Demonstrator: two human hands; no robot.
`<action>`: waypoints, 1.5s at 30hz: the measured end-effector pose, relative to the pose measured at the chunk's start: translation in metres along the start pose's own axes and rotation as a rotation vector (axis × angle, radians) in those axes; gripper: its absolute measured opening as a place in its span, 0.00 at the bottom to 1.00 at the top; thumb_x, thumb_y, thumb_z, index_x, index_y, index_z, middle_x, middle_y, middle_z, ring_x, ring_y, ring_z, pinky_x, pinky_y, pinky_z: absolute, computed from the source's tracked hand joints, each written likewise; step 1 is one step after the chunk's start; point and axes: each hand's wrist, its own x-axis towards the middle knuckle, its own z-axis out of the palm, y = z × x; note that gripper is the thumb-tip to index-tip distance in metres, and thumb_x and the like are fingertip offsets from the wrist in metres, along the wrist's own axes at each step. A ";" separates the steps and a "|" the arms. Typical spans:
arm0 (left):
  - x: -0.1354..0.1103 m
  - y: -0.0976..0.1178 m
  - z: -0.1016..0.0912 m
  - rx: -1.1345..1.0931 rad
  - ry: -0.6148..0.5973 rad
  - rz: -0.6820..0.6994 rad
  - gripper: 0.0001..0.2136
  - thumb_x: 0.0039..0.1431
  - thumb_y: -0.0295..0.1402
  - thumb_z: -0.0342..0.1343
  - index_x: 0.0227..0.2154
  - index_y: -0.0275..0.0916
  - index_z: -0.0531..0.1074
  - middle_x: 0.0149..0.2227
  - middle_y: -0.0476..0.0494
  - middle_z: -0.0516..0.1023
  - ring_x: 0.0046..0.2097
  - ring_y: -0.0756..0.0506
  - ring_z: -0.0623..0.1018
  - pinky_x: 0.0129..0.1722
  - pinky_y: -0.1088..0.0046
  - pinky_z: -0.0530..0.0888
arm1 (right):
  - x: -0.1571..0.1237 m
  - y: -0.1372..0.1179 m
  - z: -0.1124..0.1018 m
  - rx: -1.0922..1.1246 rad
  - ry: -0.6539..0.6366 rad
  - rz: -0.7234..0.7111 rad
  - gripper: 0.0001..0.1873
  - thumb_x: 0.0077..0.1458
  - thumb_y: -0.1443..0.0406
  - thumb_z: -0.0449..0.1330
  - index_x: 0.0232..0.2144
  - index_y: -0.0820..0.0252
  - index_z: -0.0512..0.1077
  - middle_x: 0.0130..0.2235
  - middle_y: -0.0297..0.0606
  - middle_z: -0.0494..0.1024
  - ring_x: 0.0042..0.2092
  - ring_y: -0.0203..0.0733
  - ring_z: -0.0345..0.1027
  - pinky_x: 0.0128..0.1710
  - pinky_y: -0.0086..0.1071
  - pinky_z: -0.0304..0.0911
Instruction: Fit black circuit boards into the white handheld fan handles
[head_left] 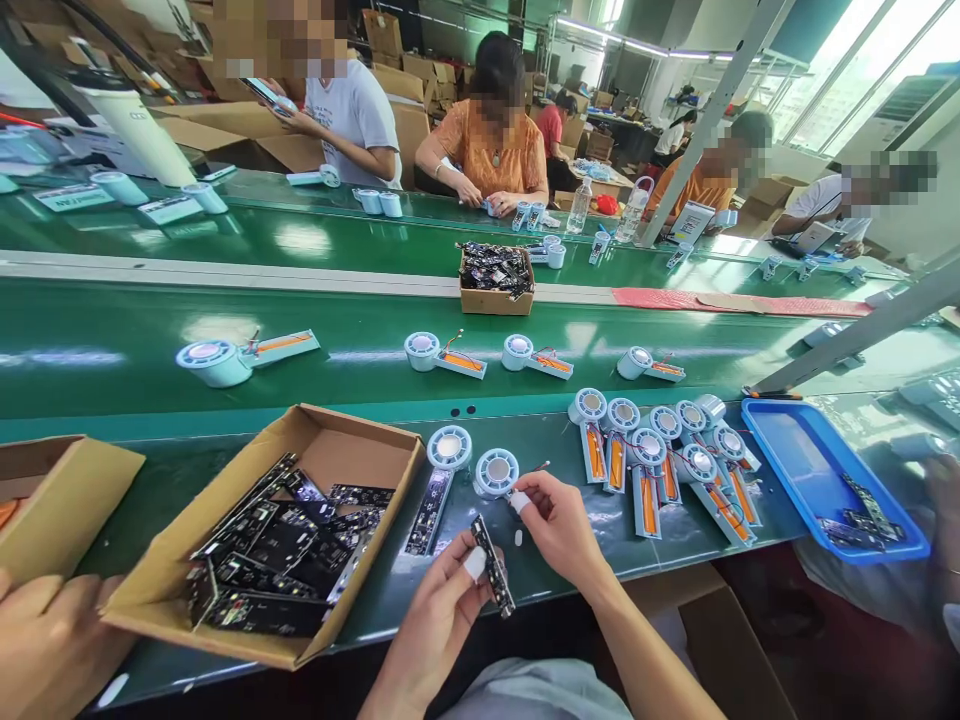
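My left hand point(442, 610) is closed on a narrow black circuit board point(493, 568), held tilted above the table's front edge. White covers sit on my left thumb and a right fingertip. My right hand point(559, 525) pinches at the rim of a light-blue handheld fan point(496, 472); what lies between its fingertips is hidden. A thin wire end point(541, 466) sticks out beside those fingers. Left of this fan lies another fan point(448, 447) with a circuit board point(430, 512) along its handle. A cardboard box point(375, 440) of loose circuit boards stands left of my hands.
Several fans with orange-filled open handles point(649, 500) lie to the right, near a blue tray point(784, 440) holding boards. More fans point(214, 362) rest on the green conveyor point(360, 390). A co-worker's hand point(60, 630) touches the box at left. People sit across the line.
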 end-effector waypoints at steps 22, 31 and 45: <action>0.006 0.005 0.010 0.638 0.237 0.368 0.10 0.56 0.43 0.58 0.34 0.42 0.71 0.25 0.53 0.72 0.27 0.47 0.71 0.30 0.72 0.69 | -0.007 -0.002 0.003 -0.268 -0.159 -0.238 0.18 0.54 0.76 0.54 0.37 0.55 0.79 0.37 0.36 0.82 0.36 0.40 0.75 0.36 0.29 0.67; 0.019 0.014 0.008 0.673 0.218 0.332 0.22 0.50 0.56 0.61 0.22 0.40 0.70 0.18 0.55 0.64 0.24 0.50 0.62 0.24 0.75 0.59 | -0.008 -0.002 0.003 -0.460 -0.247 -0.367 0.22 0.57 0.76 0.57 0.52 0.54 0.70 0.38 0.35 0.82 0.39 0.42 0.73 0.38 0.31 0.66; 0.000 0.005 -0.003 0.672 0.337 0.354 0.21 0.50 0.55 0.60 0.33 0.41 0.77 0.22 0.49 0.72 0.25 0.44 0.71 0.24 0.71 0.67 | -0.008 -0.003 0.012 -0.618 -0.129 -0.557 0.12 0.62 0.73 0.55 0.39 0.56 0.76 0.39 0.40 0.79 0.37 0.43 0.69 0.38 0.34 0.66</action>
